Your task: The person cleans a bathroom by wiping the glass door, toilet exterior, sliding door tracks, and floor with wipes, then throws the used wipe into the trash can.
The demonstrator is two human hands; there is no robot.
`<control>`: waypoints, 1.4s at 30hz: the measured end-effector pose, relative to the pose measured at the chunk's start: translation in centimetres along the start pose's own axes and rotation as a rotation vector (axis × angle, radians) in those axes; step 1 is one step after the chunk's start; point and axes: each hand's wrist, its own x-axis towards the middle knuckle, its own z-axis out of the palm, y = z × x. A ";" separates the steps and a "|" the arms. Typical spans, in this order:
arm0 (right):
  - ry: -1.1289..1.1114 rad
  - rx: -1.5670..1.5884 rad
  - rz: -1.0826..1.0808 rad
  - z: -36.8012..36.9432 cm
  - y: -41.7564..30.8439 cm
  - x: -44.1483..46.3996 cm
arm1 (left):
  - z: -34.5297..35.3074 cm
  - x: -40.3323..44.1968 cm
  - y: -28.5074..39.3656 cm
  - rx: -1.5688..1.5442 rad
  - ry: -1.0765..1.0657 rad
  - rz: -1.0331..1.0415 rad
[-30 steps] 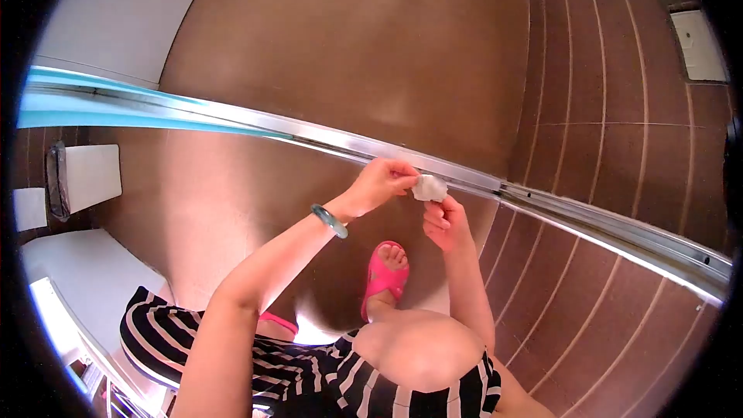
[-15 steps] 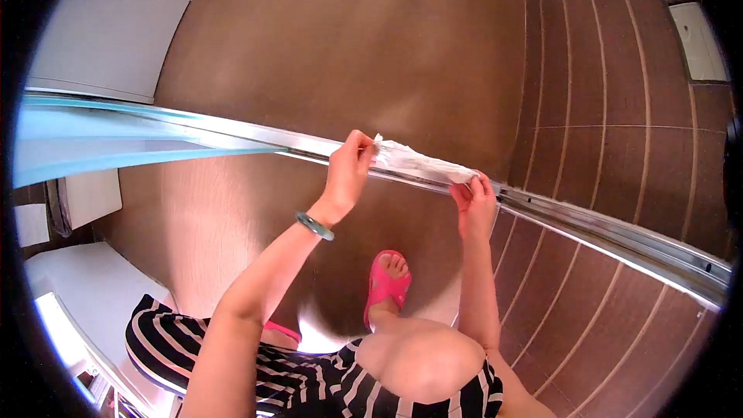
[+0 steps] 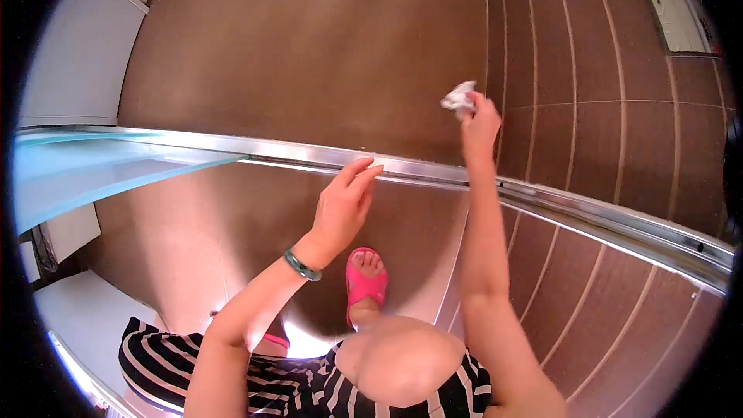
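Observation:
A crumpled white cloth or tissue is pinched in my right hand, held out beyond the metal rail near the tiled wall. My left hand is beside the metal rail, its fingers apart and nothing in them; the fingertips overlap the rail in view. A green bangle circles my left wrist.
Bluish glass panels stand along the rail at the left. Brown tiled wall runs down the right side. A white cabinet is at the upper left. My foot in a pink sandal rests on the brown floor.
The white piece was stretched between both hands over the rail and is now bunched in my right hand, which moved up and away. My left hand let go and dropped slightly.

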 end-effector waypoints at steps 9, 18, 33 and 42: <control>-0.602 -0.669 0.134 2.8 7.3 -2.7 | -1.3 -1.0 -0.8 -0.073 -0.056 -0.028; -0.547 -0.386 0.273 4.4 10.1 -4.4 | -1.2 -2.6 -2.0 -0.114 -0.188 -0.060; -0.813 0.246 -0.229 19.4 -24.7 -7.5 | -1.6 -5.3 -4.4 0.076 -0.288 -0.195; -0.672 0.102 -0.245 14.5 -10.7 -7.9 | -0.8 -5.2 -4.6 0.074 -0.432 -0.177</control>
